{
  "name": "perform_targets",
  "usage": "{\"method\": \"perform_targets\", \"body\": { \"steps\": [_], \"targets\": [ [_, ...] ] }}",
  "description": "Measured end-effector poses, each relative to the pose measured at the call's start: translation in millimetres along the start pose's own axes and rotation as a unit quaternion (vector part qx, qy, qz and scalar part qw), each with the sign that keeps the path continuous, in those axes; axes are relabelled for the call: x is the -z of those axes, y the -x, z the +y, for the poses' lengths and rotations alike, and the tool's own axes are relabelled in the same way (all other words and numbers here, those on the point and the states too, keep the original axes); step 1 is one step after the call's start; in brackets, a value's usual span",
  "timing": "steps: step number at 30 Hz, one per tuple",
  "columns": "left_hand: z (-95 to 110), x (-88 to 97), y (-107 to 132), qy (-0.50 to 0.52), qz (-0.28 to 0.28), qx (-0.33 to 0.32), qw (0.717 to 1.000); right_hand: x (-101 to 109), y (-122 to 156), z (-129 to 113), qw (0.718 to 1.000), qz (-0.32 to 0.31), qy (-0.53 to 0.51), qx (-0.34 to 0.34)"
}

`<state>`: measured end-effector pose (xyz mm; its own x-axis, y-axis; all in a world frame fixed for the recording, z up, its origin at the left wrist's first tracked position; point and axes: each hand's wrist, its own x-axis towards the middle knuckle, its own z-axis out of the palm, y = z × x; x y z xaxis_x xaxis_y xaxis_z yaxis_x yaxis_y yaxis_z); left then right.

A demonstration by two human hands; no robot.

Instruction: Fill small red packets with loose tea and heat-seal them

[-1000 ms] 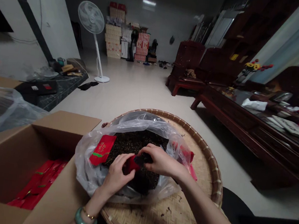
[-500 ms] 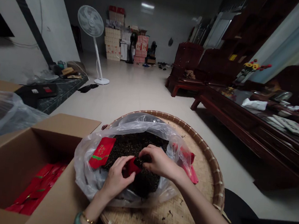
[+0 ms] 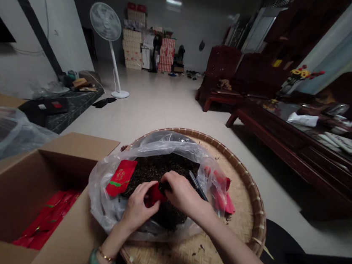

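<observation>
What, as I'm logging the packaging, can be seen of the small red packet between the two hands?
The small red packet looks like glossy foil or paper, plain red on the side shown, slightly creased. It is held tilted above the dark loose leaves inside the clear plastic bag. The left hand pinches its lower end with its fingers; the right hand covers its upper end, so its mouth is hidden.

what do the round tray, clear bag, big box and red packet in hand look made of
Round tray: woven bamboo or cane, matte tan; plaited weave, bound rim. Clear bag: thin plastic film; see-through, crinkled, glinting. Big box: brown cardboard, matte; folded flaps. Red packet, pinched by the left hand: likely foil or coated paper; smooth face, hard to tell.
</observation>
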<state>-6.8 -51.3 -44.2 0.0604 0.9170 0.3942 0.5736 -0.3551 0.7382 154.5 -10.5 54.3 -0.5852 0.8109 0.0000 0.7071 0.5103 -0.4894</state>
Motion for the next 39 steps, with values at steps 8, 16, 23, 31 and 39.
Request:
{"method": "perform_targets", "body": {
  "steps": [8, 16, 23, 31, 39],
  "targets": [
    [-1, -2.0, 1, -0.010, -0.014, 0.001, 1.000, 4, 4, -4, 0.997, -0.060, 0.049, -0.009],
    [-2, -0.3, 0, -0.015, -0.013, 0.000, 1.000, -8, 2, 3, 0.999, 0.042, -0.011, -0.009],
    [-1, 1.0, 2, -0.013, 0.002, 0.003, 1.000, -15, 9, 6, 0.995, 0.066, -0.054, 0.050],
    [0, 2.1, 2, 0.000, 0.003, 0.012, 1.000, -14, 21, -1, 0.994, 0.076, -0.073, 0.037],
    [3, 4.0, 3, -0.016, 0.001, 0.013, 1.000, -34, 27, 6, 0.989, 0.095, -0.115, 0.012]
  ]
}}
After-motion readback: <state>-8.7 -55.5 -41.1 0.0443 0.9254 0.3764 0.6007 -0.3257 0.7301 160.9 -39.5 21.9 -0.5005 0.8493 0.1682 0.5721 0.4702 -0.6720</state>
